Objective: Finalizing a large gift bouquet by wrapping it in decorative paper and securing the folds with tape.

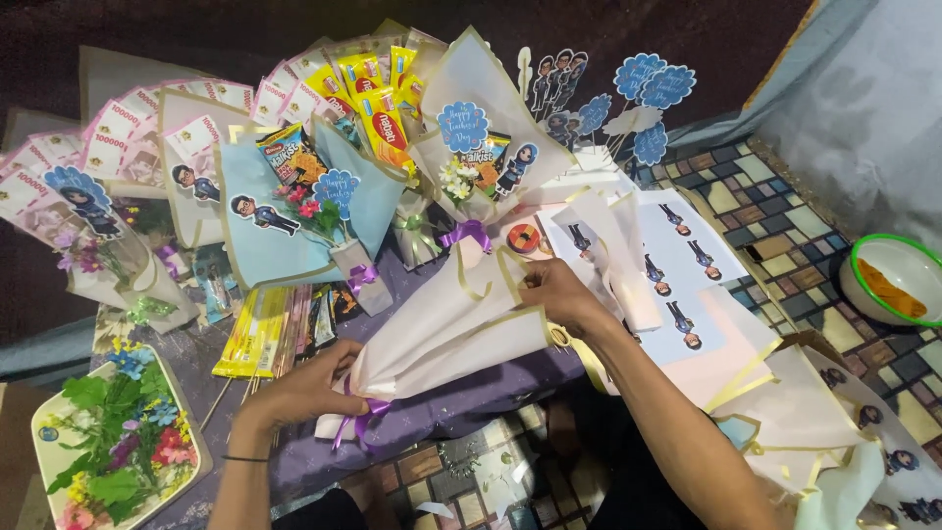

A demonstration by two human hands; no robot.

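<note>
A bouquet wrapped in white paper with gold edging (442, 329) lies tilted across the middle, tied low down with a purple ribbon (361, 417). My left hand (309, 388) grips the narrow tied end of the wrap. My right hand (554, 294) pinches the wide upper edge of the paper. Behind it stand finished bouquets: one in blue paper (285, 211) with snack packets and cartoon figure toppers, and one in white paper (481, 128) with a purple bow.
Pink banknote fans (118, 137) sit far left. A tray of artificial flowers (118, 451) lies lower left. Sheets of cartoon figure cutouts (677, 265) and loose wrapping paper (795, 412) lie right. A green-rimmed bowl (895, 280) rests on the tiled floor.
</note>
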